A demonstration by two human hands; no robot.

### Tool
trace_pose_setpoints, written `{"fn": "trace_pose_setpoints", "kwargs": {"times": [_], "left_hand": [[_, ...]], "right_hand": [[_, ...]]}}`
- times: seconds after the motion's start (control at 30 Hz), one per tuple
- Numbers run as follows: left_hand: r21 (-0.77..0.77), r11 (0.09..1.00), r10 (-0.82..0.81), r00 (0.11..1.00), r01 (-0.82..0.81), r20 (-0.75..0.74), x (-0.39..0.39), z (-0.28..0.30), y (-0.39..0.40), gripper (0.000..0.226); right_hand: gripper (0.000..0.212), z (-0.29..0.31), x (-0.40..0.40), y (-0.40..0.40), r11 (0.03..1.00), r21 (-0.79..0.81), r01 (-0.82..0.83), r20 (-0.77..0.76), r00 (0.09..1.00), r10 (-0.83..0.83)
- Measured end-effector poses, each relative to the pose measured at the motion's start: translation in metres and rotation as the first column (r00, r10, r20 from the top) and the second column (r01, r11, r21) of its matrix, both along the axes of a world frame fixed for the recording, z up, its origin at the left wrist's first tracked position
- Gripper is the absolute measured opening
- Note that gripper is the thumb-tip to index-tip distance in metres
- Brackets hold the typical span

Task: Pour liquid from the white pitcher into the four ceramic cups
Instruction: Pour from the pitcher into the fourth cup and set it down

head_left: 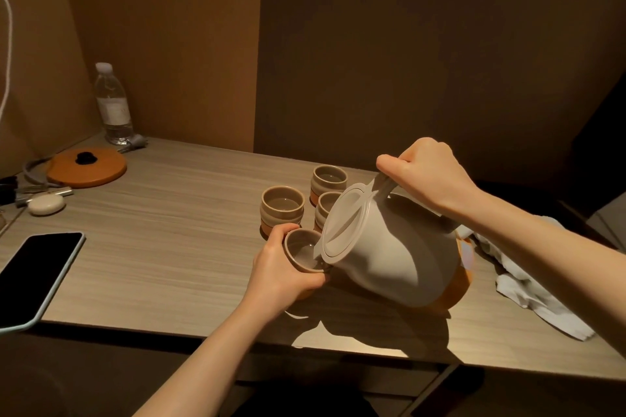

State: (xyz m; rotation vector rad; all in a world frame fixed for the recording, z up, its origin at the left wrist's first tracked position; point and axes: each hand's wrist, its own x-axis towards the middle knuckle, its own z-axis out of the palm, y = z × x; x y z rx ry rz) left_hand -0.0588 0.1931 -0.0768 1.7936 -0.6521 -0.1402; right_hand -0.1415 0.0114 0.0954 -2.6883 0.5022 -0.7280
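My right hand (423, 176) grips the handle of the white pitcher (393, 254), which is tipped steeply to the left with its lidded mouth facing me. My left hand (281, 271) holds a ceramic cup (299, 252) tilted up against the pitcher's spout; liquid shows inside it. Three more beige cups with orange bases stand on the table behind: one at the left (283, 206), one at the back (329, 179), and one (327, 205) partly hidden by the pitcher's lid.
A white cloth (528, 284) lies crumpled at the right. A dark phone (34, 274) rests at the left edge. An orange lid (86, 166), a water bottle (113, 105), a small white case (46, 204) and cables sit at the back left. Walls close behind.
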Motion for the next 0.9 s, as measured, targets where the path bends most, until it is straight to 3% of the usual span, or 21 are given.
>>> {"fn": "trace_pose_setpoints", "kwargs": {"times": [0.13, 0.3, 0.5, 0.67, 0.9], "left_hand": [[-0.017, 1.000, 0.007, 1.000, -0.007, -0.013, -0.002, 0.002, -0.003, 0.084], [-0.040, 0.999, 0.011, 1.000, -0.012, -0.030, -0.003, 0.012, -0.005, 0.082], [-0.071, 0.997, 0.013, 1.000, -0.015, -0.029, 0.002, 0.033, -0.009, 0.083], [-0.072, 0.997, 0.034, 0.999, -0.035, -0.010, 0.007, 0.050, -0.015, 0.083], [-0.110, 0.993, 0.043, 0.998, -0.048, -0.045, 0.004, 0.075, -0.020, 0.082]], "right_hand": [[0.049, 0.001, -0.004, -0.007, 0.999, 0.035, 0.002, 0.013, 1.000, -0.002], [0.057, 0.001, -0.015, -0.021, 0.979, 0.202, 0.035, 0.096, 0.994, -0.055], [0.044, 0.002, -0.033, -0.028, 0.899, 0.437, 0.010, 0.251, 0.959, -0.132], [0.040, 0.005, -0.047, -0.032, 0.860, 0.509, -0.032, 0.328, 0.931, -0.160], [0.035, -0.001, -0.060, -0.040, 0.697, 0.711, -0.090, 0.400, 0.868, -0.295]]}}
